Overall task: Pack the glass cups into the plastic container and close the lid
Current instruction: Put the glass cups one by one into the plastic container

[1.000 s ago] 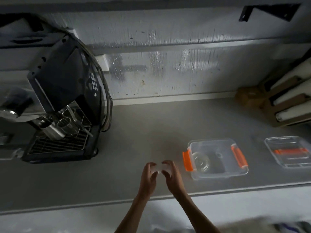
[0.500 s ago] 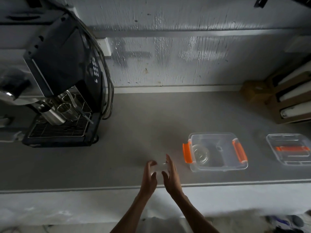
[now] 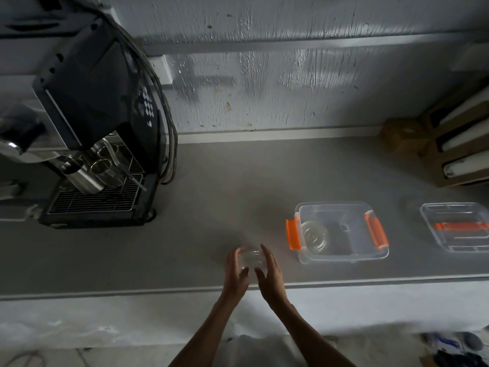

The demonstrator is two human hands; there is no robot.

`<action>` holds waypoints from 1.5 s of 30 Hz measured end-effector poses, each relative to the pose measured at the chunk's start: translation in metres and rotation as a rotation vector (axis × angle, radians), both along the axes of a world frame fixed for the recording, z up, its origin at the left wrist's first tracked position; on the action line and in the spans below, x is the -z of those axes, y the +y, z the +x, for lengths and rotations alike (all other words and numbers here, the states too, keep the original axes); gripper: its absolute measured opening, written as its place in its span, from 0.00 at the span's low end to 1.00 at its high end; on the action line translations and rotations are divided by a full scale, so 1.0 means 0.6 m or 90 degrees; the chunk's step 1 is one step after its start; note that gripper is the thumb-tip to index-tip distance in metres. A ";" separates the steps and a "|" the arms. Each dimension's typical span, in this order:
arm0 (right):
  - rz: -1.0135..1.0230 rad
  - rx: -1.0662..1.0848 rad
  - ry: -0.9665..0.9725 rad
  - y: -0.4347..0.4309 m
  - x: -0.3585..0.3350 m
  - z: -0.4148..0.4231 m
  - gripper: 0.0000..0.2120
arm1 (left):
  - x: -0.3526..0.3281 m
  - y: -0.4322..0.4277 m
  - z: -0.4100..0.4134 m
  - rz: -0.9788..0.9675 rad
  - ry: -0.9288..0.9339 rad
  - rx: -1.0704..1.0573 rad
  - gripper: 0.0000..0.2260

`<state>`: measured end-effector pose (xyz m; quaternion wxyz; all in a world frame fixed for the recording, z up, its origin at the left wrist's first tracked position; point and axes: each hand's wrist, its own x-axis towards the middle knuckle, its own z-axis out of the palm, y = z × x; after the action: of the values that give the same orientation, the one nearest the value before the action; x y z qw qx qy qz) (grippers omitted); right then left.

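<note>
Grey countertop point(image 3: 211, 207) running along a scuffed, painted wall point(image 3: 264, 88); light is dim. Going left to right, I am seeing a black espresso machine point(image 3: 92, 115) sitting at the far left, with steel cups point(image 3: 102, 168) standing on its drip grate. Near the front edge, I am cupping a clear glass cup point(image 3: 250, 258) between both hands: my left hand point(image 3: 236, 274) is curling its fingers around the left side, and my right hand point(image 3: 271, 274) is pressing its flatter palm against the right. Just to the right, the open plastic container point(image 3: 341, 256) with orange latches is sitting apart from my hands and holding another glass cup point(image 3: 315, 235) in its left half. Further right, the clear lid point(image 3: 457, 243) is lying flat on the counter, and cardboard boxes point(image 3: 463, 144) are standing behind it.
</note>
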<state>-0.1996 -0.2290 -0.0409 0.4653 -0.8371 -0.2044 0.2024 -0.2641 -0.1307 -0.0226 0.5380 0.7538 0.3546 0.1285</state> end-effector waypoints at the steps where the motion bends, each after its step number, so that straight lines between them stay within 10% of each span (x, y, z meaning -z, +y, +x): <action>1: 0.003 0.006 0.003 -0.001 0.002 0.000 0.25 | -0.002 -0.001 0.000 0.010 0.021 0.008 0.41; 4: 0.027 0.033 -0.018 0.009 -0.008 0.009 0.18 | -0.011 0.003 0.009 0.022 0.035 0.023 0.10; 10: -0.001 0.016 0.002 0.004 -0.006 0.008 0.29 | -0.018 -0.002 0.011 0.075 0.033 0.047 0.23; 23: 0.024 0.067 -0.045 -0.004 -0.011 0.026 0.15 | -0.006 0.002 0.016 0.099 0.006 0.019 0.13; 27: 0.010 0.051 -0.034 -0.009 -0.006 0.033 0.22 | 0.008 -0.001 0.009 0.090 -0.006 0.005 0.45; 31: 0.035 0.073 -0.033 -0.008 -0.009 0.031 0.18 | 0.003 -0.002 0.011 0.081 0.055 0.030 0.09; 45: 0.038 0.048 0.030 -0.014 0.002 0.028 0.13 | 0.019 0.003 0.015 0.034 0.066 0.111 0.16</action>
<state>-0.1826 -0.2372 -0.0419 0.5022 -0.8250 -0.1674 0.1980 -0.2549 -0.1292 -0.0338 0.5076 0.8015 0.3118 0.0516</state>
